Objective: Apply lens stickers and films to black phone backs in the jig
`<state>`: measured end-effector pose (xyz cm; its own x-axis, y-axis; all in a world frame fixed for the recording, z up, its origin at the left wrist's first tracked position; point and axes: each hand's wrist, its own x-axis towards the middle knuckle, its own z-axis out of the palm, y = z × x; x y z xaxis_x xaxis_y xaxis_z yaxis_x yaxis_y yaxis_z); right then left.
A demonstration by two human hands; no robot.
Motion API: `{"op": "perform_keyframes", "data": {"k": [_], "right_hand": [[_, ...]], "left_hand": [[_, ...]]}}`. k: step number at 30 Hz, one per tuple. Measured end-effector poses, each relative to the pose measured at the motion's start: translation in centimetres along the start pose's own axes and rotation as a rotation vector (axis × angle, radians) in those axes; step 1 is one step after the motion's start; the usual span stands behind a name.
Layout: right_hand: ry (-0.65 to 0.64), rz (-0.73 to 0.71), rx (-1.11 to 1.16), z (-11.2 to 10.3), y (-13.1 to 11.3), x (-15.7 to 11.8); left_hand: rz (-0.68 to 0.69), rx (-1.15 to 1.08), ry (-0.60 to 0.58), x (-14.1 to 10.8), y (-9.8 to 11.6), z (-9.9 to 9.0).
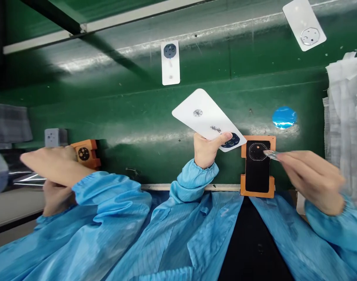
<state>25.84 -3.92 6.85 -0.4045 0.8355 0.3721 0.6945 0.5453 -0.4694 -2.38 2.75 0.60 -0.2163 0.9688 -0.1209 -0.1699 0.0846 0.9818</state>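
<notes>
My left hand (207,150) grips a white phone-shaped panel (206,113) by its lower right end, thumb beside the dark round camera area. The panel is tilted, its far end pointing up and left. Right of it, an orange fixture (243,191) holds a black phone-shaped plate (257,171) with a ring outline near its top. From the right reaches my right hand (315,177), its fingers pinching a small shiny clear piece (271,155) over the right edge of that ring. Whether the piece touches the plate cannot be made out.
White panels lie at the back (170,70) and back right (301,19). A blue disc (284,117) sits beyond the fixture; grey-white cloths (347,117) are far right. At left, another person's hands (55,168) are beside a second orange fixture (92,156) and a grey block (55,137).
</notes>
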Motion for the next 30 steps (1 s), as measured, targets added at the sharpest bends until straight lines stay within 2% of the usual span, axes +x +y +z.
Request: {"op": "perform_keyframes", "data": {"k": [3, 6, 11, 17, 22, 24, 27, 30], "right_hand": [[-0.042, -0.151, -0.092, 4.1, 1.0, 0.3], [-0.111, -0.206, -0.124, 6.1, 1.7, -0.2], [-0.155, -0.208, -0.160, 6.1, 1.4, -0.5], [-0.104, -0.171, -0.297, 6.7, 0.2, -0.3], [-0.133, -0.122, -0.199, 6.1, 0.0, 0.2], [-0.062, -0.070, -0.079, 5.5, -0.2, 0.9], [0.120, 0.054, 0.070, 5.0, -1.0, 2.5], [0.254, 0.153, 0.043, 5.5, -1.9, 4.3]], "left_hand": [[-0.058, 0.021, 0.024, 0.1, 0.3, -0.2], [-0.112, -0.009, 0.028, 0.1, 0.5, -0.4], [-0.124, -0.055, 0.011, 0.1, 0.7, 0.1], [-0.134, -0.047, -0.022, 0.0, 0.6, 0.7], [-0.154, -0.048, -0.028, -0.5, 0.3, 1.5], [-0.176, -0.063, -0.062, -1.0, 0.2, 2.2], [-0.223, -0.126, -0.130, -2.0, 0.0, 3.6], [-0.279, -0.207, -0.172, -3.0, 0.2, 5.1]]}}
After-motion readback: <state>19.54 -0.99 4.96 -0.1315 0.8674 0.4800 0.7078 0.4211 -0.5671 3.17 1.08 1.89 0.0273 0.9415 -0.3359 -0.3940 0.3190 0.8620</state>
